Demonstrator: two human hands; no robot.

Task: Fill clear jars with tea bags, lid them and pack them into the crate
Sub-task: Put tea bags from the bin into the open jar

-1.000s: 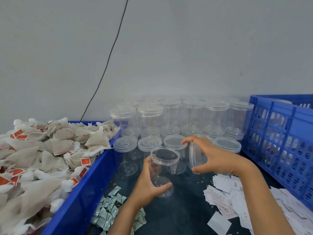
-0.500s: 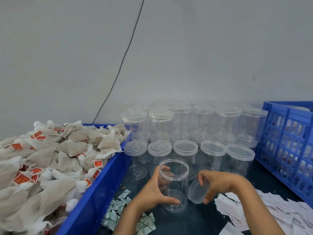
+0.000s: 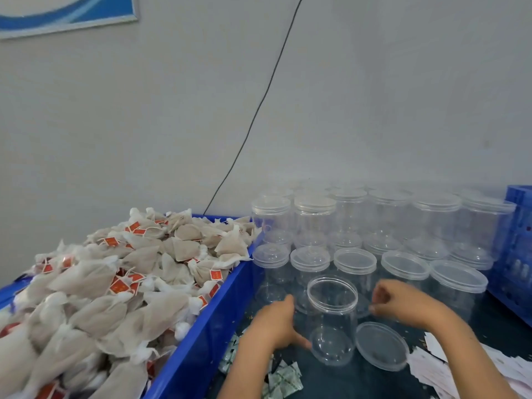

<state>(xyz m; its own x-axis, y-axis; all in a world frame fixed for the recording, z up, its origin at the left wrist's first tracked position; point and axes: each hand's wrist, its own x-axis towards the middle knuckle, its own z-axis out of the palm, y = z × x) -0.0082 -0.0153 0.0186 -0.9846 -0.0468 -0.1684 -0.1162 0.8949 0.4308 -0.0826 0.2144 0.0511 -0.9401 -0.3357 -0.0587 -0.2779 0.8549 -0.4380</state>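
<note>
- Your left hand (image 3: 276, 323) is curling around the left side of the open clear plastic jar (image 3: 331, 318), with the thumb touching low near its bottom.
- The jar is standing upright on the dark table top (image 3: 331, 381), and nothing is sitting inside it.
- Your right hand (image 3: 403, 303) is hanging just to the right of the jar with its fingers loosely bent, and it is holding nothing.
- The round clear plastic lid (image 3: 382, 345) is lying flat just right of the jar, under your right wrist.
- The big blue plastic tub (image 3: 201, 338) is sitting left of the jar, and a heap of brown tea bags with red tags (image 3: 121, 280) is filling it.
- Rows of clear jars with lids on (image 3: 374, 234) are standing behind the jar.
- The blue plastic crate with holes (image 3: 518, 249) is standing far right of the jar.
- Small green packets (image 3: 283, 380) are lying in front of the jar, and white paper slips (image 3: 437, 370) are lying to its right.
</note>
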